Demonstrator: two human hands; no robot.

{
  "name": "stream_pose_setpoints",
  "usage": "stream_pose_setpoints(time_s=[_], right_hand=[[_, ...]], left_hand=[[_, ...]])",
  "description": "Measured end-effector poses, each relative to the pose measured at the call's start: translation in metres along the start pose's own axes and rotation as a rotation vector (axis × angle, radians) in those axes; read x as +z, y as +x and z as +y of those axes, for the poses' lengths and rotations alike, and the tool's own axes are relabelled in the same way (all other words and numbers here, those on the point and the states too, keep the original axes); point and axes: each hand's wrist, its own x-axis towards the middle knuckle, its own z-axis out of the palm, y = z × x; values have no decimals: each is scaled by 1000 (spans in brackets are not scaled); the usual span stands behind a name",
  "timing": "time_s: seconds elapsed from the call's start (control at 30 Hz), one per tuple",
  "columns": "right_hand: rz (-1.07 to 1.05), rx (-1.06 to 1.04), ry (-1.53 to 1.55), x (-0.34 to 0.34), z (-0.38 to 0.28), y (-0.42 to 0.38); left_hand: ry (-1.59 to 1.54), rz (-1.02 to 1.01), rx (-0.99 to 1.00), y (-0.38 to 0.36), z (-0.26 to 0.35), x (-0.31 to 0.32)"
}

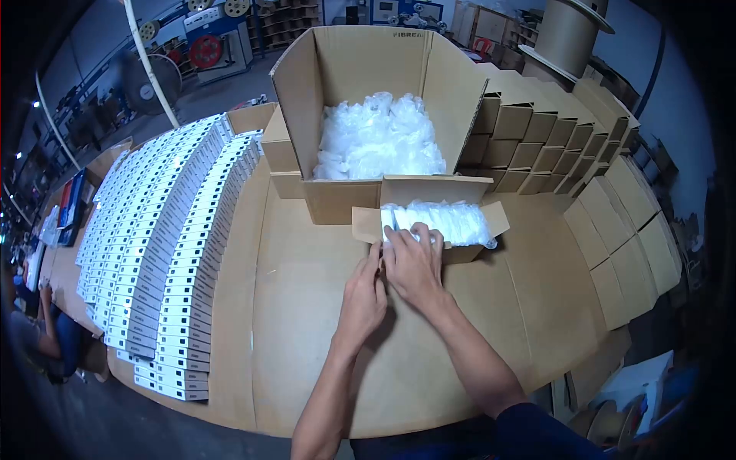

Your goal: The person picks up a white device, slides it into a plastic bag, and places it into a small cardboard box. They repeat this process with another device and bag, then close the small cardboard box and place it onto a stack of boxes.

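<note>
A small open cardboard box stands in front of me, packed with a row of clear plastic packets holding something white. My left hand is at the box's front left corner, its fingers closed on the cardboard edge. Beside it, my right hand reaches over the front edge, with bent fingers gripping the packets at the left end. The front flap is mostly hidden behind my hands. Right behind stands a large open carton, holding a heap of similar clear plastic packets.
Long rows of stacked white boxes cover the left of the cardboard-topped table. Brown cartons are piled at the back right, with more cartons at the right edge. Another person is at far left.
</note>
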Motion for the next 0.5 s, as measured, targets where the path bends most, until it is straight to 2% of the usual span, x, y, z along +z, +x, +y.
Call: stream_pose_setpoints(time_s=[0.03, 0.1, 0.2, 0.3, 0.33, 0.43, 0.47, 0.5], right_hand=[[-78, 9, -15, 0, -1, -7], [-104, 1, -66, -7, -5, -14], [-214, 10, -164, -8, -8, -16], [-252, -61, -290, -10, -2, -14], [-299, -85, -359, -11, 1, -14], [-562, 23, -334, -48, -16, 5], [-496, 24, -298, -40, -10, 0], [-330, 124, -223, -48, -34, 4]], left_hand=[[7, 8, 8, 1, -1, 0], [20, 24, 25, 2, -3, 2], [12, 24, 132, -2, -10, 0], [51, 5, 104, -24, 0, -11], [140, 61, 160, -39, -3, -12], [153, 151, 60, -100, 34, -46], [167, 193, 52, -123, 43, -55], [178, 232, 60, -138, 46, -64]])
